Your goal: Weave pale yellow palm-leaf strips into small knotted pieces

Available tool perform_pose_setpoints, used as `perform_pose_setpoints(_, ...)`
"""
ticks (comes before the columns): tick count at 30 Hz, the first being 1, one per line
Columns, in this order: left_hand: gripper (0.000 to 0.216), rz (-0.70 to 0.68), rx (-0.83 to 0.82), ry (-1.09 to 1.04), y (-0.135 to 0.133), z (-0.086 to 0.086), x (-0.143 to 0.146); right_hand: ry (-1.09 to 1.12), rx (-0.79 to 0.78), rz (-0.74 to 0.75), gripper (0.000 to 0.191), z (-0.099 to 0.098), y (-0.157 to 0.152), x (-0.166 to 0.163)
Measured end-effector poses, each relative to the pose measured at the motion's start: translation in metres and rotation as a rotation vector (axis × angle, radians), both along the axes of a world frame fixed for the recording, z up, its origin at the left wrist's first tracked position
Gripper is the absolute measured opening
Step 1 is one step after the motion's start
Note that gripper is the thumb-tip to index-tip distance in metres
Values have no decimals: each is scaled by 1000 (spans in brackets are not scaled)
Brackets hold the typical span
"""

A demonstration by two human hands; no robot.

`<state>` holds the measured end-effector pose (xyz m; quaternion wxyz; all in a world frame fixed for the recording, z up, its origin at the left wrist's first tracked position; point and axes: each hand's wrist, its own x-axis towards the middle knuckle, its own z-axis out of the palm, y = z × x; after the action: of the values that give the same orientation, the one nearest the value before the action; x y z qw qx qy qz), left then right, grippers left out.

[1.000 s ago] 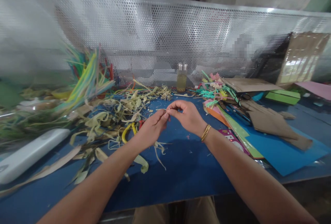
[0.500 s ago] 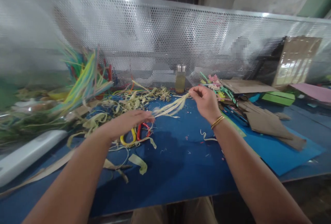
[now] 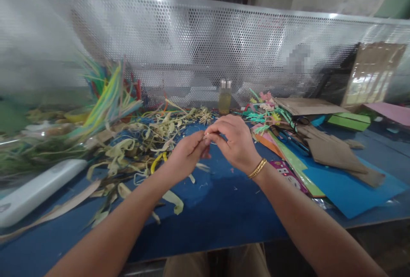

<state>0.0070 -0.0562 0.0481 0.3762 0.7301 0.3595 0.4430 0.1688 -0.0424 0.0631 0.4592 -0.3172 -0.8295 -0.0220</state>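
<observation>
My left hand (image 3: 187,153) and my right hand (image 3: 233,142) meet over the middle of the blue table, fingertips touching. Both are closed in a pinch around the bundle of pale straw-like strands (image 3: 207,135), of which only a small bit shows between the fingers. The rest is mostly hidden by the hands. A yellow scissor handle (image 3: 156,162) lies just left of my left hand, partly covered by it. A curled pale strip (image 3: 174,202) rests on the table below my left wrist.
Dried curly strips (image 3: 150,129) are heaped at the left, near a white elongated device (image 3: 41,191). Colourful strips (image 3: 107,102) stand behind. A glass jar (image 3: 224,97) stands by the perforated metal screen (image 3: 205,42). Blue sheets (image 3: 349,191) and brown paper pieces (image 3: 333,153) lie right.
My right hand has come left and down with the strands, and my left hand has moved right to meet it. The left fingers, stretched out before, are now closed.
</observation>
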Motion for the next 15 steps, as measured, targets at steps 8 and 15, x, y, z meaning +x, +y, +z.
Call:
perform_pose_setpoints(8, 26, -129, -532, -184, 8, -1, -17, 312, -134, -90, 15, -5, 31, 27)
perform_pose_setpoints(15, 20, -149, -757, -261, 15, -3, -26, 388, -211, -149, 16, -12, 47, 38)
